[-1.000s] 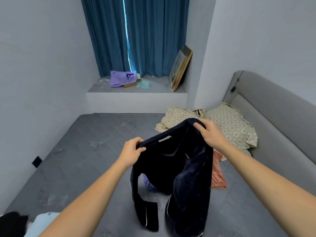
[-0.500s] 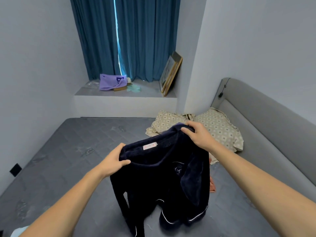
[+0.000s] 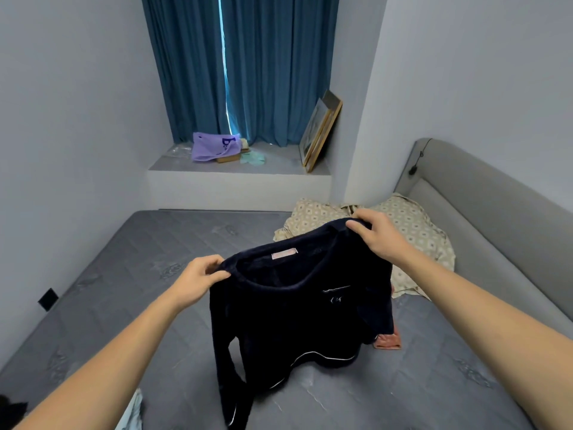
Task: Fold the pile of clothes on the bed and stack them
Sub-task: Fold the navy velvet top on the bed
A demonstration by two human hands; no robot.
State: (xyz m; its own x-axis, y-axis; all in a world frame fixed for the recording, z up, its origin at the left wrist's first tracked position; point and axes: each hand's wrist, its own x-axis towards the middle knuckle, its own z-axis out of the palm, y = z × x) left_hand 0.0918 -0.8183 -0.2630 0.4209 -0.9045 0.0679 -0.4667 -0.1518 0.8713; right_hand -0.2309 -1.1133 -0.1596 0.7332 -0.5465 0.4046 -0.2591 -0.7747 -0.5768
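Navy plush long-sleeved top with white piping (image 3: 297, 308) is hanging in the air over the grey quilted mattress (image 3: 130, 274), its hem and one sleeve trailing down onto the surface; the left hand (image 3: 198, 279) is pinching one shoulder of the top between thumb and fingers, and the right hand (image 3: 379, 235) is gripping the other shoulder, fingers curled over the cloth; a pink neck label (image 3: 284, 253) is facing the camera; beige patterned fabric (image 3: 412, 231) is lying crumpled beside the grey padded headboard (image 3: 483, 218); a salmon-pink garment (image 3: 389, 341) is peeking out just behind the top; pale cloth, possibly another garment (image 3: 131, 412), is showing at the bottom edge.
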